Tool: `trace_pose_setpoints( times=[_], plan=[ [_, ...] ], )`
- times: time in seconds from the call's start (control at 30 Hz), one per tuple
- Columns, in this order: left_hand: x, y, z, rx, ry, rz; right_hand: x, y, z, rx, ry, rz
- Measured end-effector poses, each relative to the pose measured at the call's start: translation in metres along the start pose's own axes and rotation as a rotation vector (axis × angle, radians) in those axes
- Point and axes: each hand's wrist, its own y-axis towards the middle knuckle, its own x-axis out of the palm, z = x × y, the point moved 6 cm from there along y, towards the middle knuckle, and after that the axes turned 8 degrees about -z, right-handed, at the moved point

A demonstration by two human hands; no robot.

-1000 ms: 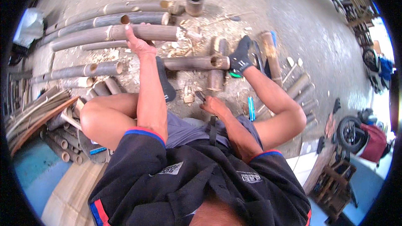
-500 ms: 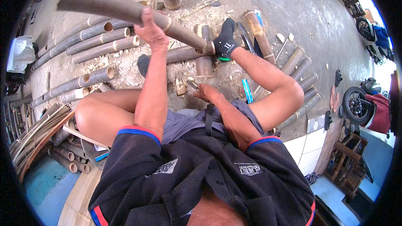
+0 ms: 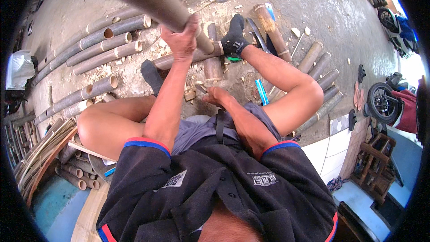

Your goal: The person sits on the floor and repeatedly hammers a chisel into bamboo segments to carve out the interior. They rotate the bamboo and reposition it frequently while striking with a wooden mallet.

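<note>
My left hand (image 3: 181, 40) is wrapped round a thick brown bamboo pole (image 3: 139, 0), near its lower end. The pole rises steeply toward the upper left, its top large and close to me. Its lower end stands against or just above a bamboo piece (image 3: 186, 59) lying crosswise; I cannot tell whether they touch. Under that lies another bamboo length (image 3: 213, 69), with my socked feet on either side. In front of my lap my right hand (image 3: 215, 96) is closed on a tool with a short dark blade (image 3: 200, 88); its handle is hidden by the fingers.
Several bamboo tubes (image 3: 107, 54) lie at the left, others (image 3: 320, 69) at the right. A long blade (image 3: 256, 33) lies beside my right foot, and a blue strip (image 3: 261, 92) by my right thigh. Wood chips litter the floor. A motorbike (image 3: 384, 107) stands far right.
The bamboo pole has swung to a steeper slant, its upper end rising closer to me. My left hand has moved right, to nearer the pole's lower end. My right hand has shifted slightly left.
</note>
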Motion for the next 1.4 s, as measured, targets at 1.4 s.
trace_pose_setpoints(
  times=[1.4],
  plan=[
    [0.032, -0.008, 0.004, -0.37, 0.083, -0.529, -0.375, -0.332, -0.188, -0.381, -0.282, 1.2]
  ],
)
